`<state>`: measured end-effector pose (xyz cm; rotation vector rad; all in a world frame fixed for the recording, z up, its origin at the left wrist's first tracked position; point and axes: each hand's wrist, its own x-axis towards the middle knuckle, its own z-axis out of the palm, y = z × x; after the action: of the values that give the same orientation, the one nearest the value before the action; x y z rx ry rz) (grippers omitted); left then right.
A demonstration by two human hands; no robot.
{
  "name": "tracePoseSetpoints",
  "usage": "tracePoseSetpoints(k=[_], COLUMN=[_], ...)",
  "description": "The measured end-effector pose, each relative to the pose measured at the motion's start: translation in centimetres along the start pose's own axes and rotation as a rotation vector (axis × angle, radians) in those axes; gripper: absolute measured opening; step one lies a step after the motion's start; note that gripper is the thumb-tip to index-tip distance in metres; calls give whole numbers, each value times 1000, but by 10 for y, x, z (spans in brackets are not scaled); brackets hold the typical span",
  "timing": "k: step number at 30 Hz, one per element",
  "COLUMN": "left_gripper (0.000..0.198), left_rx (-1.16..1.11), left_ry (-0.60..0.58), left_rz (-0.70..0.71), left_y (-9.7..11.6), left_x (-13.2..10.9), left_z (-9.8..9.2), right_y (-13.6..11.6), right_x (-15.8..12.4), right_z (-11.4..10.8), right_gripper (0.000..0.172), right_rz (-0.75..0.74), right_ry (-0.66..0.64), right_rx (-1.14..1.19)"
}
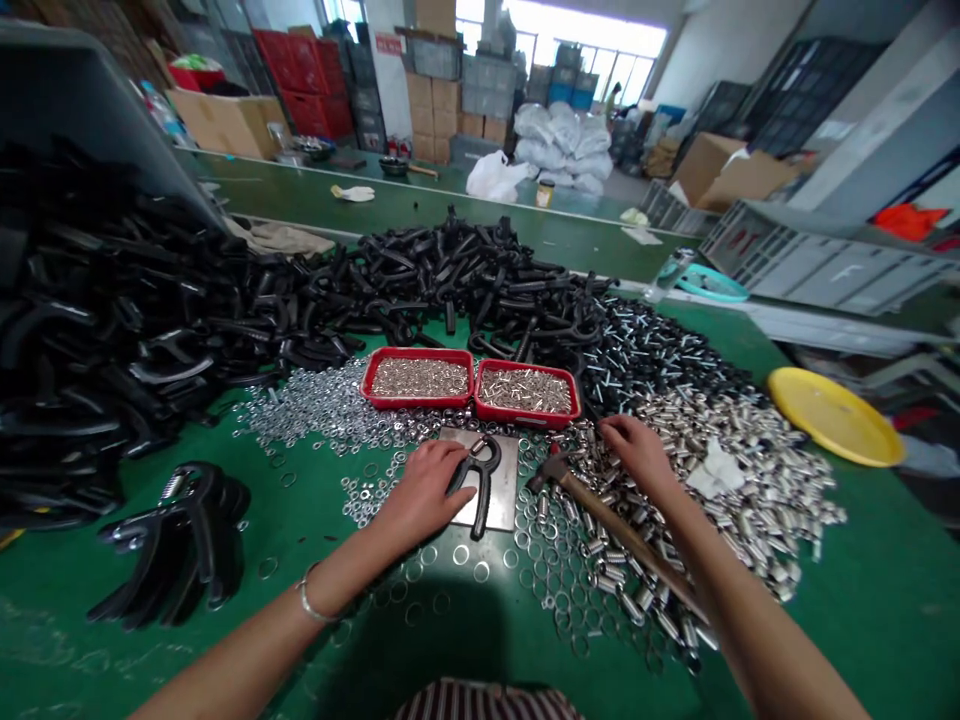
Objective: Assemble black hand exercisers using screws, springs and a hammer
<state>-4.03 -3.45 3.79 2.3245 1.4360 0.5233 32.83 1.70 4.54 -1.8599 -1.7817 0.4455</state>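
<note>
Setting: warehouse floor stacked with cartons and crates behind a green-topped table (885, 600).
Left hand: the left hand (424, 490) is closed over a black plastic hand-grip exerciser (480, 485), holding it flat on a square grey metal plate (504, 480) under the fingertips.
Right hand: the right hand (637, 450) has its fingers curled down into a heap of short silver metal tubes (750, 470); whether it grips one cannot be told.
Under the right wrist: a wooden-handled hammer (600, 515), head lying between the two hands.
Beyond the hands: two red plastic trays (474, 385) of small silver parts, just past the plate.
Left of the left hand: loose steel washers (315, 410), then piled black curved handles (112, 300).
Right of the right hand: a round yellow plate (836, 415), well apart.
</note>
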Motion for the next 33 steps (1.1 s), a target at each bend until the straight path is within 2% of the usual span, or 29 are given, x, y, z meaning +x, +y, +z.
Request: tracePoseSetpoints(k=[2,4,8,10,12,14,16,17,19,21,23,26,30,31,33], left_gripper=[40,40,44,45,45,44,45,45,45,46,46,46,47,47,46], left_rx=[7,-9,-35,-35,-37,-35,-32,-33,-40,-53,-65,-70,-67,-69,-76], left_ry=[-23,-43,-36,-29,-32,-38,-36,-33,-23,-16,-10,-6,10,9,4], left_rz=[-13,-28,-52,-59,-63,-62,-58,-55,-52,-52,-54,-54,-69,-73,-78], left_y=[-6,-13,-20,-21,-21,-21,-22,-22,-23,-24,-24,-24,-22,-21,-20], left_x=[1,2,0,-1,-2,-2,-2,-2,-3,-4,-5,-6,-5,-5,-5], left_z=[0,0,4,6,8,10,11,11,12,12,12,11,12,12,11], right_y=[-1,-4,-16,-23,-29,-34,-39,-41,-44,-46,-47,-47,-48,-49,-53], right_x=[5,7,3,-5,-18,-36,-55,-63,-77,-83,-81,-62,-35,-34,-40], right_z=[-1,-13,-62,-82,-86,-71,-42,-25,6,26,30,8,-25,-26,-16], right_gripper=[32,33,28,25,24,22,20,19,17,14,14,21,26,25,26], right_rz=[20,47,-10,-54,-55,-64,-127,-171,-233,-278,-324,-383,-382,-364,-313], right_ry=[19,97,454,532,454,223,-57,-156,-230,-231,-226,-176,65,83,-8], right_rx=[16,107,340,331,268,162,17,-67,-257,-401,-442,-449,-583,-601,-607])
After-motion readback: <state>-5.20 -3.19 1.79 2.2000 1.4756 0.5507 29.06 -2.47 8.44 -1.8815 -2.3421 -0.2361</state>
